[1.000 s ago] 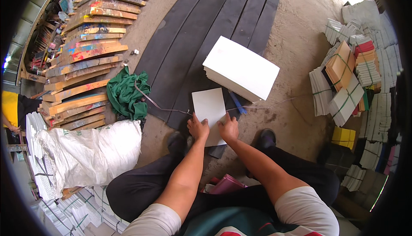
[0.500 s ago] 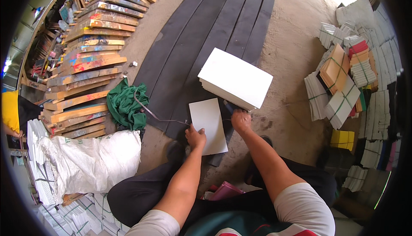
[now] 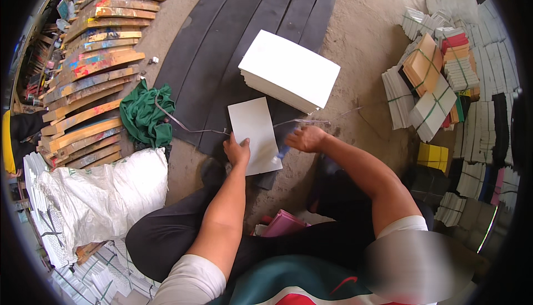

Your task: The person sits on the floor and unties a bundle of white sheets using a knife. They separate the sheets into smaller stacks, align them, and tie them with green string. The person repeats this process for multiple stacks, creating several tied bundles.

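A white rectangular sheet, or thin pile of sheets, lies on the dark strips before me. My left hand grips its left edge, thumb on top. By the lower right corner, my right hand is closed round a slim blue tool, smeared by motion; its kind does not show. A thin pale strap runs from the left, passes out of sight at the sheet and reappears on its right, just beyond my right hand. Just past the sheet stands a tall stack of white sheets.
Dark long strips cover the floor ahead. Paint-stained wooden frames line the left, with a green cloth and a white sack nearer me. Tied paper bundles and a yellow block are at right. Pink pieces lie between my legs.
My right hand has moved back from the tall stack toward me, with the blue tool now at the sheet's lower right corner. My left hand stays on the sheet. The whole view has shifted.
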`<action>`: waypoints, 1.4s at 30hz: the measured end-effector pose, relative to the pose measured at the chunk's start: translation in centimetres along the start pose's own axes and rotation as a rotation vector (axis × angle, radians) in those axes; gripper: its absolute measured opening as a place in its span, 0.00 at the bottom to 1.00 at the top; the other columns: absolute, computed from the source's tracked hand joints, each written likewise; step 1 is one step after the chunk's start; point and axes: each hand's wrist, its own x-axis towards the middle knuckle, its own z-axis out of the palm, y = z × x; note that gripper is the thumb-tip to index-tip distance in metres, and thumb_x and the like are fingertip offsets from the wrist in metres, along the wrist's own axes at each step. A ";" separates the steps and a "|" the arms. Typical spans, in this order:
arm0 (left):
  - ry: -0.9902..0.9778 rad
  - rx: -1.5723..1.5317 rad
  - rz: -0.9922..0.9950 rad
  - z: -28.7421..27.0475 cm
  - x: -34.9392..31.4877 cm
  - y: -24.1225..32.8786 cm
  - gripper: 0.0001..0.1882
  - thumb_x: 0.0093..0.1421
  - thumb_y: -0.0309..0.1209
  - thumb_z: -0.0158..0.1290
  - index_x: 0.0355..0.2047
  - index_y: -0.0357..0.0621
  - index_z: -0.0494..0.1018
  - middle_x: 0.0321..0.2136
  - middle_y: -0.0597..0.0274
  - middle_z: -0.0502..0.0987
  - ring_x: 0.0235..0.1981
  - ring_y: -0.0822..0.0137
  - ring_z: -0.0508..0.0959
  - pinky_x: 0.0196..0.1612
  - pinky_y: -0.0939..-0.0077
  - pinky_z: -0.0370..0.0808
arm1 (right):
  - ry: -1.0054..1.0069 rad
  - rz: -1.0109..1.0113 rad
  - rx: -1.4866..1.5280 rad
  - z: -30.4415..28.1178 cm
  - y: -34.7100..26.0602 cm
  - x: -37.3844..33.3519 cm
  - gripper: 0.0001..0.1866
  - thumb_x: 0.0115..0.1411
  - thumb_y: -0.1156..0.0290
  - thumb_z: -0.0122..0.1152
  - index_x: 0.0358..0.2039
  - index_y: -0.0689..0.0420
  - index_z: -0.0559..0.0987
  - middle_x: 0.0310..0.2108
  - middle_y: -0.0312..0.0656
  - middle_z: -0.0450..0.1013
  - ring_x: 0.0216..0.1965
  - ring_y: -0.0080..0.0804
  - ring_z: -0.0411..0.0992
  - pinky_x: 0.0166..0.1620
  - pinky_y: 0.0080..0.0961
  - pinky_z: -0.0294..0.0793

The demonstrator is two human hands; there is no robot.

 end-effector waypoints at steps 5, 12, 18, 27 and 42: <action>-0.018 -0.040 0.043 0.1 0.1 0.3 0.40 0.57 0.39 0.69 0.67 0.45 0.68 0.54 0.43 0.71 0.56 0.42 0.72 0.60 0.50 0.72 | -0.135 -0.174 0.103 6.2 -3.8 -4.8 0.09 0.65 0.64 0.55 0.41 0.52 0.76 0.36 0.35 0.75 0.40 0.36 0.78 0.39 0.37 0.82; 0.080 0.019 -0.041 -1.0 -0.6 1.6 0.38 0.57 0.38 0.68 0.66 0.42 0.68 0.53 0.44 0.72 0.57 0.41 0.72 0.59 0.50 0.72 | 0.255 0.047 -0.003 -1.1 -0.8 1.2 0.09 0.60 0.59 0.64 0.31 0.49 0.76 0.29 0.35 0.71 0.32 0.33 0.75 0.32 0.32 0.78; 0.089 -0.650 0.146 0.3 0.6 10.8 0.35 0.68 0.41 0.60 0.70 0.40 0.63 0.50 0.46 0.73 0.53 0.51 0.74 0.56 0.58 0.74 | 0.625 0.854 -0.033 -13.6 9.8 4.2 0.25 0.59 0.52 0.73 0.50 0.55 0.80 0.47 0.43 0.78 0.51 0.44 0.75 0.54 0.42 0.75; -0.239 -0.764 0.097 -1.9 -2.8 25.8 0.47 0.76 0.41 0.47 0.74 0.23 0.31 0.67 0.24 0.50 0.68 0.35 0.62 0.70 0.53 0.63 | 0.334 1.215 0.217 -13.2 11.8 1.7 0.37 0.61 0.39 0.66 0.58 0.58 0.79 0.55 0.48 0.76 0.61 0.48 0.70 0.60 0.45 0.71; 0.132 -1.328 0.250 -8.1 -0.3 17.6 0.31 0.74 0.26 0.45 0.75 0.35 0.53 0.68 0.45 0.66 0.66 0.54 0.70 0.69 0.63 0.64 | 0.482 1.062 0.910 -14.2 4.1 7.8 0.33 0.72 0.50 0.59 0.69 0.52 0.63 0.53 0.60 0.78 0.52 0.56 0.80 0.53 0.47 0.78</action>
